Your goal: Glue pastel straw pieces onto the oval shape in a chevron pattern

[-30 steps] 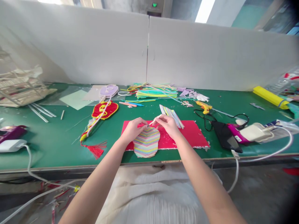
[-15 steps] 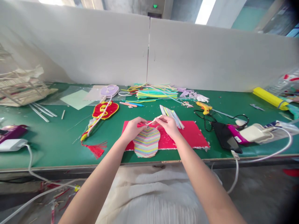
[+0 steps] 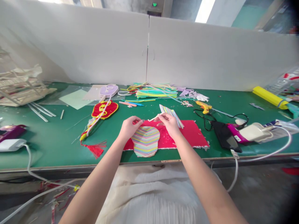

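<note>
My right hand [image 3: 169, 123] pinches a short white pipe cleaner [image 3: 153, 118] whose free left end is bent. The fingertips of my left hand [image 3: 131, 127] are closed together a little left of that end, apart from it; whether they hold anything is too small to make out. Below and between my hands lies a rounded, vase-shaped piece with pastel chevron stripes [image 3: 146, 142]. It rests partly on a red board [image 3: 191, 133] and reaches past its front edge. Behind my right hand, a flat striped strip of pipe cleaners [image 3: 178, 119] lies across the board's back edge.
Pipe cleaner bundles [image 3: 156, 92] lie at the back. A red-and-yellow tasselled ornament [image 3: 107, 110] and a lilac disc [image 3: 109, 90] are left. To the right are a yellow glue gun [image 3: 204, 106], a black phone-like slab [image 3: 224, 137] and a white plug [image 3: 255, 133] with cables.
My hands have drawn apart. My left hand has let go of the white pipe cleaner and moved left; the pipe cleaner's free end now shows a bend.
</note>
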A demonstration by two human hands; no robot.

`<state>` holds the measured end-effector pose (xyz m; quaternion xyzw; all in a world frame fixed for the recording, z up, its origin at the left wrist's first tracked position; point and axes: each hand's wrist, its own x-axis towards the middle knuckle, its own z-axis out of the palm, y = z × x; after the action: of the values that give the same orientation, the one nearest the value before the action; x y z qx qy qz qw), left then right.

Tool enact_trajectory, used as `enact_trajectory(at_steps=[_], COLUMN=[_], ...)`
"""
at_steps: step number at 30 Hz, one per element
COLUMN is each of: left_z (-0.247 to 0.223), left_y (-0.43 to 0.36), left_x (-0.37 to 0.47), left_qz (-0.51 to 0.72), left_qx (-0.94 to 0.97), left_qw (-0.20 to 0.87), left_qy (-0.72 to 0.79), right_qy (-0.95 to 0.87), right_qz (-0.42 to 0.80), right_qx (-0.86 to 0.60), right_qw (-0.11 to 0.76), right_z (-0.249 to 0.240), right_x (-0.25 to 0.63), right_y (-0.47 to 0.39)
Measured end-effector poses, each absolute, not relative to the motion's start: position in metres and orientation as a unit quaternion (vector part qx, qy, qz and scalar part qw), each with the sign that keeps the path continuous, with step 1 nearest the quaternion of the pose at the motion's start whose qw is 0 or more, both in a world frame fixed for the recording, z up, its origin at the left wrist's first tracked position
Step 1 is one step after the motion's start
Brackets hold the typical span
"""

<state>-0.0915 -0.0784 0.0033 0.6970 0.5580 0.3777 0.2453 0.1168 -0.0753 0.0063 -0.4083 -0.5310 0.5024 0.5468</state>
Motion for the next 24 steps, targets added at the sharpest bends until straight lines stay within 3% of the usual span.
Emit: enact_trajectory(at_steps=[6, 14, 24], left_z=[0.0008, 0.0043, 0.0042], left_y=[-0.0758, -0.0812, -0.0805], left_x=[-0.0952, -0.0913, -0.0884], left_qz=[0.284, 0.348, 0.352], left_qx=[0.778, 0.662, 0.617], left_qw=[0.199, 0.47, 0.535], left_qy=[0.524, 0.469, 0.457], right_qy=[-0.462, -0.548, -0.573], right_qz=[0.531, 0.5, 0.483], right_qx=[-0.435, -0.423, -0.437], right_qw=[0.562, 0.52, 0.498], right_z=[-0.0004, 0.0023, -0.0019], right_x=[0.1203, 0.1211, 0.1193], right_y=[-0.0689, -0.0718, -0.0686])
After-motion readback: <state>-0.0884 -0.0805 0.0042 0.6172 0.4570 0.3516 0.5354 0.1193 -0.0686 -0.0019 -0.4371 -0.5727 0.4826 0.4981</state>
